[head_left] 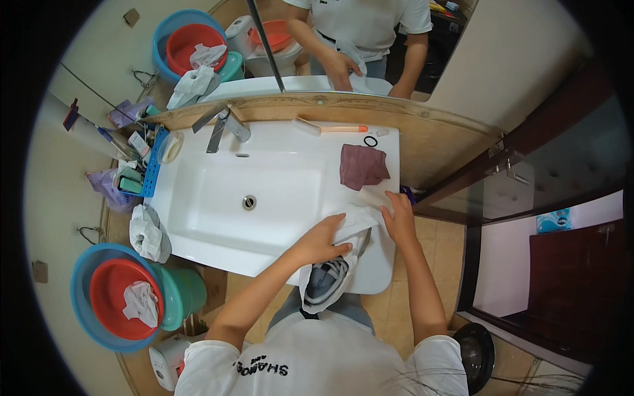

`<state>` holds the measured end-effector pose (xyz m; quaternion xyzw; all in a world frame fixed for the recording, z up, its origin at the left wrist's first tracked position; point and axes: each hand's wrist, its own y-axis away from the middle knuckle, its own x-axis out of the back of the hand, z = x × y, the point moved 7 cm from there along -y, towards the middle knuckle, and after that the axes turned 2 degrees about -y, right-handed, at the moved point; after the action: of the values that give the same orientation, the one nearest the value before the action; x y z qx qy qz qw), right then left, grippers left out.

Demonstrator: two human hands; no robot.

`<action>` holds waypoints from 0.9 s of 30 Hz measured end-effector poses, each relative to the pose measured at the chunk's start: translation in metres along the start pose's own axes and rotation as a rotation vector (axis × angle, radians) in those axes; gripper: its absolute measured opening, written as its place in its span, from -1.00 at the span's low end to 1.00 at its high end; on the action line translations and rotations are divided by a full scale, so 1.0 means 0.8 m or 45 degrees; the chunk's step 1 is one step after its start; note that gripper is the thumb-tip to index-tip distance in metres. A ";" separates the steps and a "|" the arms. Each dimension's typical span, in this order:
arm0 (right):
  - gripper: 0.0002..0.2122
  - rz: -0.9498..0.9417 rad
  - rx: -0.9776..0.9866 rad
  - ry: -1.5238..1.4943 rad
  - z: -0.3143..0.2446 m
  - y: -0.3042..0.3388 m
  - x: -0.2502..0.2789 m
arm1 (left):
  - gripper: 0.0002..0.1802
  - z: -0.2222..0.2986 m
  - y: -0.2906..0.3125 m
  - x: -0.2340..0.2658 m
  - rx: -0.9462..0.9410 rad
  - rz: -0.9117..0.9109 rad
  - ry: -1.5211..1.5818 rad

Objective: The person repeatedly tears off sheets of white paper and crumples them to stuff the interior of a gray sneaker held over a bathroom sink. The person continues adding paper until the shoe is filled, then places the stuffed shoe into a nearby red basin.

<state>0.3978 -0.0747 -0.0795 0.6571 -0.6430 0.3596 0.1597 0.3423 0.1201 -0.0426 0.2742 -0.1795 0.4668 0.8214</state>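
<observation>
A grey sneaker with pale laces lies at the basin's front right corner, partly covered by thin white tissue paper. My left hand presses on the paper over the shoe, thumb and fingers bent about it. At the upper end of the wrap, my right hand pinches a strip of the white paper; its fingertips are partly hidden. Just beyond that hand, a folded mauve cloth rests on the counter. Another white-wrapped bundle sits on the basin's left front corner.
The white sink has a chrome tap. A peach-handled brush and a black hair tie lie along its back. To the left are a blue basket, a red basin and a green bucket. A mirror stands behind.
</observation>
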 end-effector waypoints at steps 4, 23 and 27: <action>-0.72 -0.102 -0.212 -0.300 -0.001 0.009 -0.004 | -0.38 0.001 -0.009 -0.019 -0.010 0.108 -0.358; -0.57 -0.435 -1.078 -0.808 0.036 0.040 -0.073 | -0.31 -0.116 0.036 -0.021 0.305 0.630 2.046; -0.58 -0.422 -1.212 -0.824 0.028 0.043 -0.072 | -0.45 -0.143 0.082 -0.056 0.457 0.529 1.439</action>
<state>0.3753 -0.0520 -0.1424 0.6810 -0.6382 -0.2162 0.2866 0.2675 0.1884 -0.1386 0.0783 0.3140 0.7124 0.6227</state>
